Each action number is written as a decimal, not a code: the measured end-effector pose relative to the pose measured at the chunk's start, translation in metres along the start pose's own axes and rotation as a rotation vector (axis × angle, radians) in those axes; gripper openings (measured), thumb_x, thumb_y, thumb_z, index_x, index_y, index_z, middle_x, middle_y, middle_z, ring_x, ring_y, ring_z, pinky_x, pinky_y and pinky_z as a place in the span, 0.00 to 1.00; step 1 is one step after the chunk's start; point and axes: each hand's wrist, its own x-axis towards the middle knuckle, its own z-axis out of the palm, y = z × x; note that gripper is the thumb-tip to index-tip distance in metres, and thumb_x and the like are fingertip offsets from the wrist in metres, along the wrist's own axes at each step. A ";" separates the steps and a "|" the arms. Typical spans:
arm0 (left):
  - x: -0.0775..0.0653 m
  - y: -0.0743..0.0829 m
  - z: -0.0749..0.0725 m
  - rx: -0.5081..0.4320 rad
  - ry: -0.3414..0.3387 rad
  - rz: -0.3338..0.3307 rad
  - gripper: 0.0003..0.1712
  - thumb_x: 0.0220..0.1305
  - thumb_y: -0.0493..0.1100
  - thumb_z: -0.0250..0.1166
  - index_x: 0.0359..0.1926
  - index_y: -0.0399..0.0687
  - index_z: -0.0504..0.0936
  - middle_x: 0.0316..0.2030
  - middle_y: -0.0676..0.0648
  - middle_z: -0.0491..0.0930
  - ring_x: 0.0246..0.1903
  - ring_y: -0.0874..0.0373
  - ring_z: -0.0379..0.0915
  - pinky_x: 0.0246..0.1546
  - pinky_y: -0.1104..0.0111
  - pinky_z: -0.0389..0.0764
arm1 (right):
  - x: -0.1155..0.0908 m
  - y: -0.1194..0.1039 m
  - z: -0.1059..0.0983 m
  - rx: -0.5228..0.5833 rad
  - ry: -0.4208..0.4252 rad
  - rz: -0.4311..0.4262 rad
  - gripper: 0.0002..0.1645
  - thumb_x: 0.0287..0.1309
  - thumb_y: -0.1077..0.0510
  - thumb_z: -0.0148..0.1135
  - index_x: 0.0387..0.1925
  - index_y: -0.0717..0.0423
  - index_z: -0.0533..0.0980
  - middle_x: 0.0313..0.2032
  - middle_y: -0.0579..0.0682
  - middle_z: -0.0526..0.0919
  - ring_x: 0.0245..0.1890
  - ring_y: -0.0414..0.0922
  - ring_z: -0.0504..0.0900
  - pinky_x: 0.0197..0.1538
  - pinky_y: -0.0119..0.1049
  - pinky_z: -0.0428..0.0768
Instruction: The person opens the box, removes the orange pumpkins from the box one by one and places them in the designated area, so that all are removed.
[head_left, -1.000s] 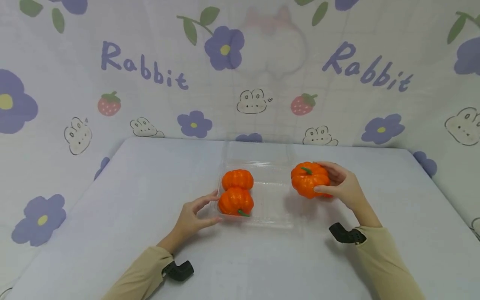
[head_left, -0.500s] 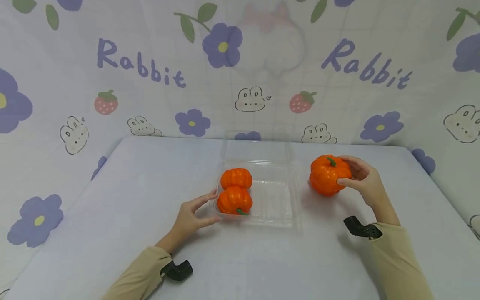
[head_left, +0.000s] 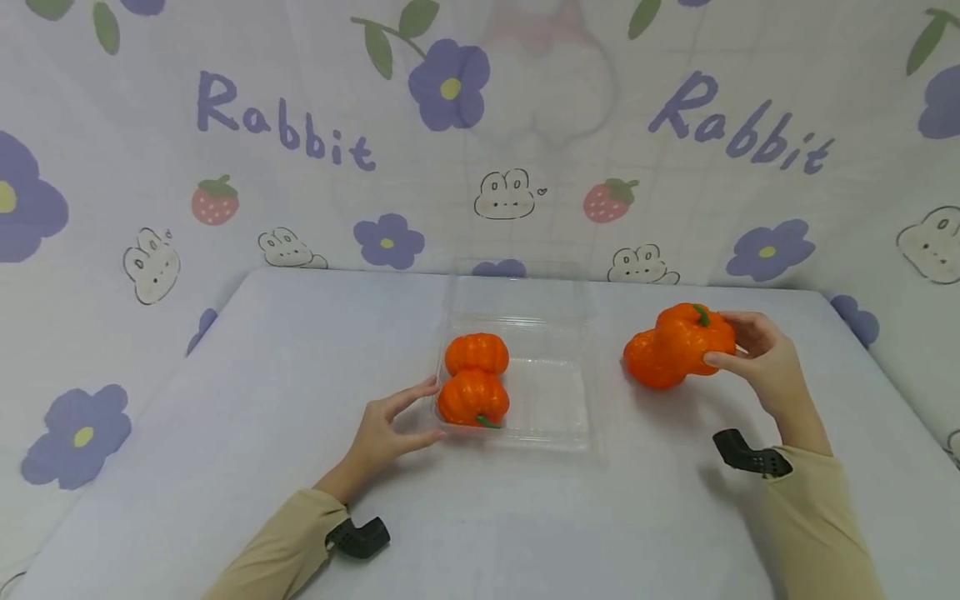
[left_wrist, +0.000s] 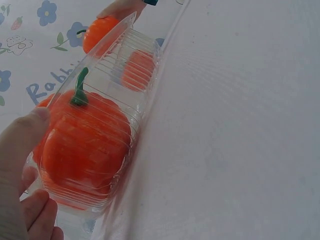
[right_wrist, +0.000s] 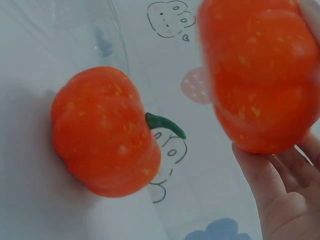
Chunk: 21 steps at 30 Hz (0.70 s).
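My right hand (head_left: 765, 354) grips an orange toy pumpkin (head_left: 693, 340) with a green stem, thumb at its front and fingers behind. Partly covered by it in the head view, a second orange pumpkin (head_left: 651, 362) rests on the table; its stem shows in the right wrist view, where the held pumpkin (right_wrist: 260, 75) is beside it. My left hand (head_left: 386, 425) holds the left side of a clear plastic container (head_left: 551, 404), thumb and fingers at its corners. Two more pumpkins, a rear one (head_left: 477, 354) and a front one (head_left: 472, 398), sit in the container's left half.
The container's transparent lid (head_left: 517, 296) stands open at the back, near the patterned curtain (head_left: 300, 200). A white cloth covers the table (head_left: 510, 525). Black wrist mounts (head_left: 360, 537) sit on both sleeves.
The right hand has carried its pumpkin rightward from beside the container, uncovering more of the pumpkin on the table behind it. The left hand stays at the container.
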 end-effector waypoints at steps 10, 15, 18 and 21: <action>0.000 -0.001 0.000 0.016 0.008 0.007 0.28 0.38 0.26 0.72 0.46 0.25 0.74 0.50 0.32 0.71 0.52 0.41 0.66 0.54 0.56 0.64 | 0.025 0.095 -0.060 -0.020 0.085 -0.035 0.31 0.42 0.72 0.67 0.51 0.60 0.68 0.51 0.55 0.70 0.49 0.45 0.71 0.41 0.24 0.75; 0.000 0.001 0.000 0.008 0.005 -0.003 0.28 0.38 0.26 0.71 0.46 0.25 0.74 0.50 0.31 0.70 0.52 0.41 0.66 0.54 0.56 0.64 | 0.025 0.099 -0.068 -0.124 0.142 0.003 0.29 0.45 0.66 0.67 0.51 0.59 0.68 0.51 0.56 0.69 0.49 0.45 0.71 0.40 0.21 0.74; 0.001 0.000 0.000 0.009 0.003 -0.002 0.28 0.38 0.26 0.71 0.46 0.25 0.74 0.50 0.31 0.70 0.52 0.41 0.66 0.54 0.57 0.64 | 0.021 0.099 -0.073 -0.228 0.158 0.050 0.30 0.45 0.61 0.69 0.51 0.56 0.68 0.51 0.54 0.70 0.47 0.42 0.72 0.39 0.20 0.74; 0.001 0.000 0.001 0.011 0.001 0.005 0.28 0.38 0.26 0.71 0.46 0.25 0.74 0.49 0.30 0.70 0.51 0.40 0.66 0.54 0.57 0.64 | 0.017 0.097 -0.078 -0.353 0.147 0.118 0.33 0.42 0.55 0.71 0.52 0.52 0.68 0.52 0.49 0.72 0.44 0.36 0.73 0.36 0.20 0.75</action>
